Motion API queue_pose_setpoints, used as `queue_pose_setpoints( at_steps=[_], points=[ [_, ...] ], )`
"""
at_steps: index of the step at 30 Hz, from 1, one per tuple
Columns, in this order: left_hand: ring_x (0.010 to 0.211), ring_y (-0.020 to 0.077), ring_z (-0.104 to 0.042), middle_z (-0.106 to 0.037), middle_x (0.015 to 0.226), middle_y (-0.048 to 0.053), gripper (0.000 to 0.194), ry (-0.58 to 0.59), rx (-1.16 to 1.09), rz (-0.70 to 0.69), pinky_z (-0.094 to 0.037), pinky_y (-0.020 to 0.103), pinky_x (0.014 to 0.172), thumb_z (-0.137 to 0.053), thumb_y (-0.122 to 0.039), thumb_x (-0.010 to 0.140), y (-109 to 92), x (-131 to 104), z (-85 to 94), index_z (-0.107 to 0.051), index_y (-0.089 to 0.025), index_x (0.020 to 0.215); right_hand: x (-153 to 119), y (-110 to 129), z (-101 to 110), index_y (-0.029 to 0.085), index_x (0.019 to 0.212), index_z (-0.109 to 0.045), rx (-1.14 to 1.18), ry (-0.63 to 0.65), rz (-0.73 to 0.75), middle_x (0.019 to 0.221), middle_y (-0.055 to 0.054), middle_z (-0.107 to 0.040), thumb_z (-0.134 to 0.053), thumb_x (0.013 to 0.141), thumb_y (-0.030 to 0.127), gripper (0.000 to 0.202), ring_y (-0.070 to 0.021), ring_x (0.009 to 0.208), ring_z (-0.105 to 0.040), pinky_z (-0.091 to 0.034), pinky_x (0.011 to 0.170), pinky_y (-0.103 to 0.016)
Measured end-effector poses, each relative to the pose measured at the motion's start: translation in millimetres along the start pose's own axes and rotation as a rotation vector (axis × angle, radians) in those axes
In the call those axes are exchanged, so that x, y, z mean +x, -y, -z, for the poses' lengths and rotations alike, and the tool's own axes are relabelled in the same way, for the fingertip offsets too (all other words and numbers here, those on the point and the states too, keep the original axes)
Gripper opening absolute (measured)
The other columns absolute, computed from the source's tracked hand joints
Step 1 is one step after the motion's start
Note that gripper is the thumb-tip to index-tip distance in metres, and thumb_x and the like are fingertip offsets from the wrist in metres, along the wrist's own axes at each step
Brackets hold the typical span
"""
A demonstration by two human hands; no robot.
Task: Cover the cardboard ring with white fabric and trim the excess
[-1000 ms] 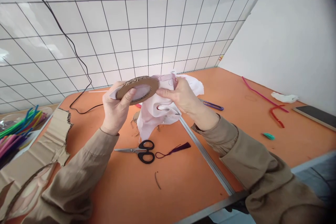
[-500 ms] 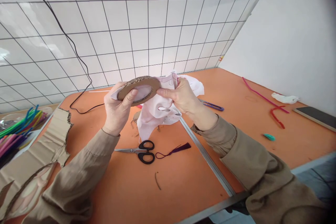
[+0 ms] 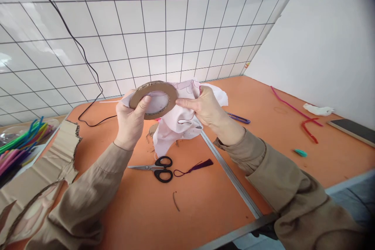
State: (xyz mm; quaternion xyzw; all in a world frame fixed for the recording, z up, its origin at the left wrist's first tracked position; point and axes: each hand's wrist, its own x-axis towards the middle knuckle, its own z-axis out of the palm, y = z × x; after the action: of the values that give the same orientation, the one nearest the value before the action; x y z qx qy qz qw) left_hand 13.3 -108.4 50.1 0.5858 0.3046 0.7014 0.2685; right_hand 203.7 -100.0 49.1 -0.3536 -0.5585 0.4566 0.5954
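The left hand [image 3: 129, 119] pinches the ring [image 3: 173, 99] by its left side, thumb across the near face with its tip over the hole, the other fingers behind and mostly hidden; the ring is held up above the table [image 3: 205, 207], tilted, with the cloth [image 3: 178, 121] behind it and showing through the hole; the right hand [image 3: 206, 107] pinches the cloth just right of the ring, thumb in front with its tip at the ring's edge; how its other fingers are set behind the cloth, I cannot tell; the cloth hangs in folds between the hands; nearer the person lie the scissors [image 3: 151, 168], blades pointing left, with a tassel [image 3: 202, 165] just beside the handles; a knife [image 3: 239, 118] lies beyond the right wrist; farther right are a red stem [image 3: 309, 131], a white wad [image 3: 318, 109] and a teal piece [image 3: 300, 152]; torn cardboard [image 3: 43, 168] lies on the left, with coloured stems [image 3: 23, 140] past it
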Motion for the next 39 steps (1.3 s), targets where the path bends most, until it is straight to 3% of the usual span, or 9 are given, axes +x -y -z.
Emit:
queue_pose_setpoints(
  at_steps=[9,18,24,27,31,39],
  points=[
    [0.103,0.0230,-0.066,-0.073,0.094,0.003,0.023,0.001,-0.100,0.069,-0.051,0.034,0.093,-0.079,-0.040,0.074,2.8,1.5,-1.2,-0.074,-0.021,0.087,0.3,2.9,2.3,0.022,0.070,-0.062,-0.013,0.040,-0.024,0.065,-0.001,-0.064,-0.091,0.052,0.036,0.036,-0.0245,0.074,-0.066,-0.057,0.058,-0.036],
    [0.118,0.0258,-0.062,-0.075,0.106,0.006,0.029,0.019,-0.253,0.328,-0.050,0.035,0.099,-0.081,-0.039,0.070,5.9,8.5,0.8,-0.073,-0.020,0.089,-2.9,13.8,1.6,0.021,0.073,-0.062,-0.009,0.161,-0.078,0.075,-0.002,-0.067,-0.089,0.053,0.046,0.042,-0.0203,0.072,-0.064,-0.055,0.060,-0.033],
    [0.120,0.0290,-0.061,-0.075,0.108,0.007,0.029,0.084,-0.267,0.338,-0.050,0.040,0.102,-0.082,-0.036,0.071,-3.3,8.0,0.7,-0.072,-0.018,0.093,-3.5,9.3,3.3,0.021,0.076,-0.065,-0.241,0.251,-0.056,0.075,-0.001,-0.065,-0.089,0.056,0.032,0.033,-0.0196,0.071,-0.062,-0.051,0.055,-0.030],
    [0.121,0.0302,-0.061,-0.075,0.110,0.008,0.031,0.090,-0.280,0.359,-0.049,0.041,0.103,-0.082,-0.036,0.071,-2.4,7.5,0.7,-0.073,-0.018,0.094,-5.0,8.5,2.6,0.020,0.081,-0.066,-0.176,0.280,-0.089,0.075,-0.002,-0.065,-0.086,0.063,0.039,0.032,-0.0174,0.070,-0.060,-0.049,0.055,-0.027],
    [0.119,0.0303,-0.063,-0.076,0.109,0.007,0.032,0.096,-0.314,0.353,-0.051,0.042,0.102,-0.084,-0.036,0.069,2.3,7.1,0.3,-0.074,-0.019,0.094,-6.2,9.4,0.1,0.018,0.073,-0.060,-0.124,0.294,-0.156,0.068,-0.001,-0.060,-0.084,0.065,0.048,0.039,-0.0147,0.064,-0.057,-0.044,0.051,-0.025],
    [0.113,0.0276,-0.066,-0.077,0.105,0.006,0.030,0.130,-0.330,0.330,-0.052,0.040,0.100,-0.084,-0.035,0.070,4.3,8.0,2.0,-0.075,-0.020,0.094,-3.0,4.5,-0.6,0.020,0.068,-0.056,-0.071,0.209,-0.102,0.066,0.000,-0.054,-0.082,0.066,0.053,0.042,-0.0139,0.061,-0.052,-0.041,0.050,-0.027]
  ],
)
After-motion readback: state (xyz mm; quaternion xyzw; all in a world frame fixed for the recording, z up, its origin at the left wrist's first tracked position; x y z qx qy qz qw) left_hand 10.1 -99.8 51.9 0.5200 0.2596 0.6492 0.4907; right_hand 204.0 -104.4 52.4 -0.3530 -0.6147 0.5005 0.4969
